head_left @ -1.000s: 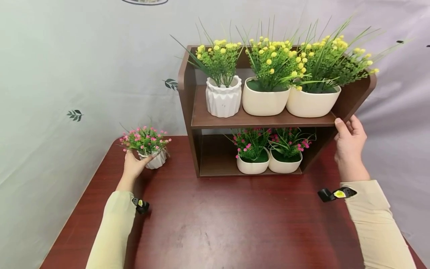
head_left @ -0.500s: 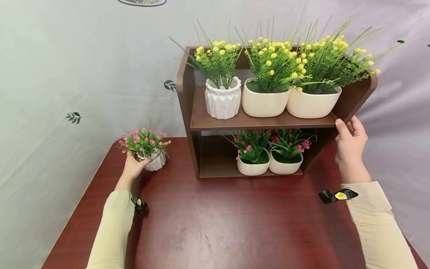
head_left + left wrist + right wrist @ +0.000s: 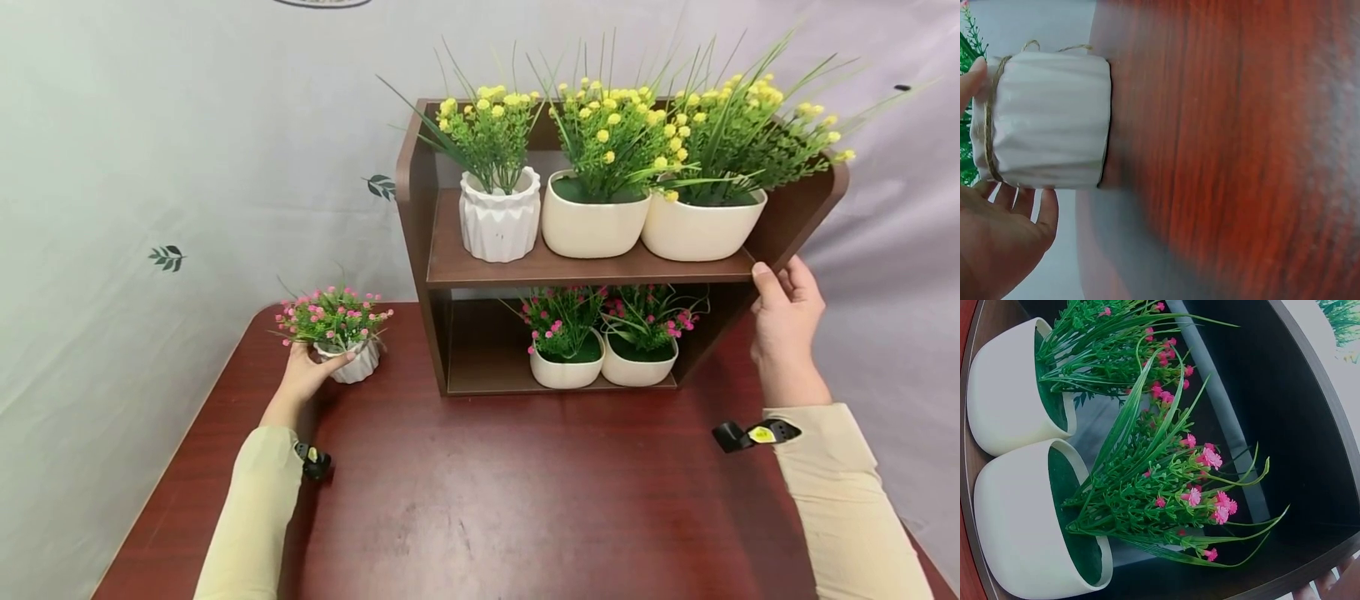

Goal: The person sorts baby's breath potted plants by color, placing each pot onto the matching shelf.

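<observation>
My left hand (image 3: 306, 372) holds a white fluted flowerpot (image 3: 356, 362) of pink flowers at the table's left, thumb on the near side. In the left wrist view, the thumb and fingers lie on opposite sides of the flowerpot (image 3: 1050, 119) near its rim, where twine is tied. Its base is at or close to the tabletop; contact cannot be told. My right hand (image 3: 787, 329) grips the right side panel of the brown two-tier shelf (image 3: 592, 269), thumb on the front edge; its other fingers are partly hidden behind the panel.
Yellow-flowered plants stand in a white fluted pot (image 3: 500, 221) and two cream pots (image 3: 596, 225) on the upper tier. Two cream pots (image 3: 566, 371) with pink flowers stand on the lower tier, towards its right. A dark red table (image 3: 510, 492) lies in front; patterned cloth (image 3: 225, 150) hangs behind.
The left hand and the pink-flowered pot have shifted slightly to the right, towards the shelf. The right hand keeps its grip on the shelf panel.
</observation>
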Available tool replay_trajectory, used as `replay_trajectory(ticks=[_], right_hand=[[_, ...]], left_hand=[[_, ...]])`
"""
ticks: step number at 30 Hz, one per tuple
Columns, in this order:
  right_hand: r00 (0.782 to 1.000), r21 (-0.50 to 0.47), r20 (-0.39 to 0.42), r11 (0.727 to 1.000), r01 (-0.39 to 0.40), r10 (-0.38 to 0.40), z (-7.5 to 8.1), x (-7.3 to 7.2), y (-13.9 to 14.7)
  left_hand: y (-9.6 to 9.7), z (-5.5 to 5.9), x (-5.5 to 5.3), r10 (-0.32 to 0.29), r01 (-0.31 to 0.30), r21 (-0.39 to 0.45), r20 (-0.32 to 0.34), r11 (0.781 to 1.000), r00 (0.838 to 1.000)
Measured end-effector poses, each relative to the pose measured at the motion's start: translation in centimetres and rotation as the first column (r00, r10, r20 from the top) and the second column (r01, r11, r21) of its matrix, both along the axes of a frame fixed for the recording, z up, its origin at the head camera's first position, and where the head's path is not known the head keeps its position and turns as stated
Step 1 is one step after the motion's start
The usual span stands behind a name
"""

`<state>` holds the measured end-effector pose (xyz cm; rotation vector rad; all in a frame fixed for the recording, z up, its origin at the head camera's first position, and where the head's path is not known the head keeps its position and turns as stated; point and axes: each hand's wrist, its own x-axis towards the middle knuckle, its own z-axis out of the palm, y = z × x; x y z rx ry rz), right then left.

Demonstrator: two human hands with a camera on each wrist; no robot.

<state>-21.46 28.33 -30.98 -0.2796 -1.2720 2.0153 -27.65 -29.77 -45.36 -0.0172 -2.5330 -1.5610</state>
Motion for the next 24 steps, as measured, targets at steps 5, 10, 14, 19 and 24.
replay_trajectory(ticks=[5, 10, 14, 19, 24], right_hand=[[1.0, 0.006, -0.001, 1.0, 0.001, -0.001, 0.0, 0.0, 0.0], [1.0, 0.008, -0.007, 1.0, 0.004, -0.004, 0.0, 0.0, 0.0], [1.0, 0.014, -0.002, 1.0, 0.002, -0.002, 0.1, 0.0, 0.0], [1.0, 0.016, 0.003, 1.0, 0.0, 0.0, 0.1, 0.1, 0.0], [1.0, 0.011, 0.006, 1.0, 0.003, -0.003, 0.1, 0.1, -0.1]], left_hand=[[-0.3, 0.1, 0.8, -0.021, 0.023, -0.033, 0.064, 0.999, 0.998], [-0.3, 0.0, 1.4, -0.059, 0.062, -0.047, 0.073, 0.997, 0.996], [-0.1, -0.2, 1.8, -0.059, 0.062, -0.046, 0.056, 0.997, 0.997], [0.0, -0.4, 2.0, -0.074, 0.074, -0.034, -0.014, 0.997, 0.997], [0.3, -0.3, 2.4, -0.038, 0.039, -0.037, 0.021, 0.999, 0.999]])
